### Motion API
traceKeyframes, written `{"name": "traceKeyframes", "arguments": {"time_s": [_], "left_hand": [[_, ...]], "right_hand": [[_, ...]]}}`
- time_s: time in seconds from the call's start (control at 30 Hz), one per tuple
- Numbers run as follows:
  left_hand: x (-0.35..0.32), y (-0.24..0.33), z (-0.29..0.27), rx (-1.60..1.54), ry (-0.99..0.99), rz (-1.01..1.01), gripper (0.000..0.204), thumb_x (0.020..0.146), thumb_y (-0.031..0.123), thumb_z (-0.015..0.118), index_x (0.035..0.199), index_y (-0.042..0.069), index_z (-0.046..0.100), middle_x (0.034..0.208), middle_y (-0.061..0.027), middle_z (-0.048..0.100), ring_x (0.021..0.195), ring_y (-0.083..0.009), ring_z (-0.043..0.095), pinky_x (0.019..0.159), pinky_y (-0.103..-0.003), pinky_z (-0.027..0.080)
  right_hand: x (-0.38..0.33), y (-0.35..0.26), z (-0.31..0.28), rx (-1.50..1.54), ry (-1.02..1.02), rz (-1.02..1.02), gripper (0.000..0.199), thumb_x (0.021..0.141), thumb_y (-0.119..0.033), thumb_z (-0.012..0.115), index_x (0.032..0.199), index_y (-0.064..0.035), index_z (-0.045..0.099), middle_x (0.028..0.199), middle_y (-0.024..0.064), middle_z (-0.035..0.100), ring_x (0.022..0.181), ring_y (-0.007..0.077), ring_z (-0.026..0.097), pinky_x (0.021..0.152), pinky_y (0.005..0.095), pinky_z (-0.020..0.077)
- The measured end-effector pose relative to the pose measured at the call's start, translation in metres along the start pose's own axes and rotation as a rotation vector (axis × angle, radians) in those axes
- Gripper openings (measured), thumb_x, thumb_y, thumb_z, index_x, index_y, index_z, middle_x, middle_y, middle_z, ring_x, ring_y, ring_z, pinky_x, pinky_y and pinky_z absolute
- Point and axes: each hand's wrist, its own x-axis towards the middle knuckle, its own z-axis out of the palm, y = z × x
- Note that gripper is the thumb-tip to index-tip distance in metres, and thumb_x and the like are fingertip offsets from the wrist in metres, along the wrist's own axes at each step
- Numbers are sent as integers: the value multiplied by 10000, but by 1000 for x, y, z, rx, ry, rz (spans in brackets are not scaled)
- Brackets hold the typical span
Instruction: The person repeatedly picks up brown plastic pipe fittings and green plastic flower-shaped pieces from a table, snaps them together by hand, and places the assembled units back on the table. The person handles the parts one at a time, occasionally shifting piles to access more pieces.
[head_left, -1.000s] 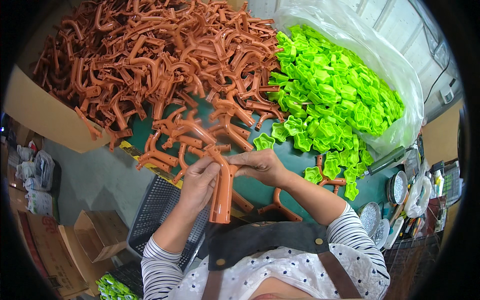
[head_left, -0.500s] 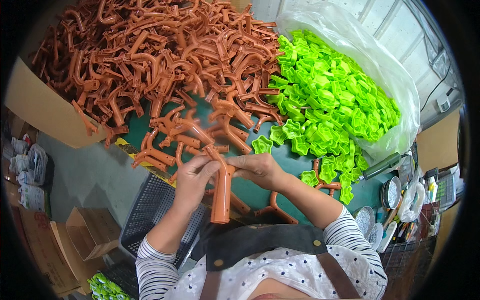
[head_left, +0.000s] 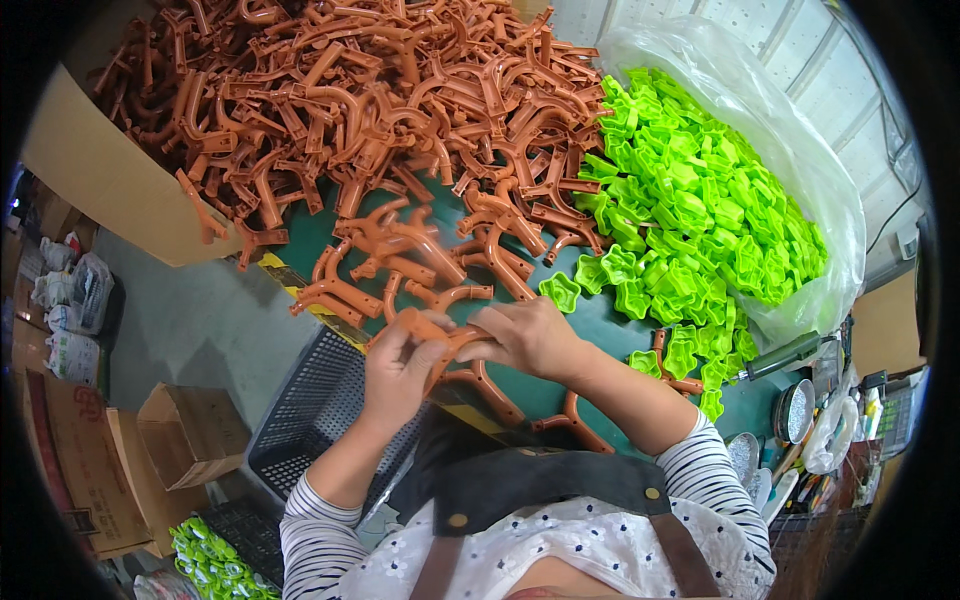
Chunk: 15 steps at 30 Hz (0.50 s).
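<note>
Both of my hands are closed on one brown plastic branch-shaped tube piece [head_left: 424, 324], held over the near edge of the table. My left hand [head_left: 393, 378] pinches its thick end between thumb and fingers. Gripping a side arm of the same piece is my right hand [head_left: 532, 338]; its fingertips are partly hidden. Just beyond my hands lie several loose forked brown pieces [head_left: 407, 245] on the green tabletop [head_left: 590, 388]. Another forked piece [head_left: 487, 390] rests below my right hand, and one more [head_left: 577, 428] sits near my apron.
A large heap of brown pieces [head_left: 350, 90] fills the far left, beside a cardboard flap [head_left: 120, 180]. Bright green star-shaped cups [head_left: 700, 200] spill from a clear plastic bag [head_left: 840, 190] at right. An electric screwdriver [head_left: 785, 357] lies near metal dishes [head_left: 797, 410]. A grey basket [head_left: 310, 400] stands lower left.
The brown piece has been turned: its thick end pointed toward me and now tips up within my left hand. My fingers have shifted around it. The whole view has moved slightly.
</note>
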Motion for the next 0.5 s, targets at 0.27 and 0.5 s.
{"name": "traceKeyframes", "arguments": {"time_s": [0.27,0.5], "left_hand": [[-9,-9,-18,-218,31,-161,309,974,175,634,1210,-7,553,1026,-78,653,840,-135,669,754,-267,550],[-24,-21,-46,397,53,-116,442,977,292,617,1223,-52,488,783,-75,642,614,-126,650,550,-269,519]], "right_hand": [[29,6,18,-13,1,-140,403,812,-446,710,831,-77,549,699,55,572,640,255,647,504,365,501],[55,3,31,107,-55,-111,429,769,-467,749,882,-85,590,751,47,608,614,250,634,496,346,486]]}}
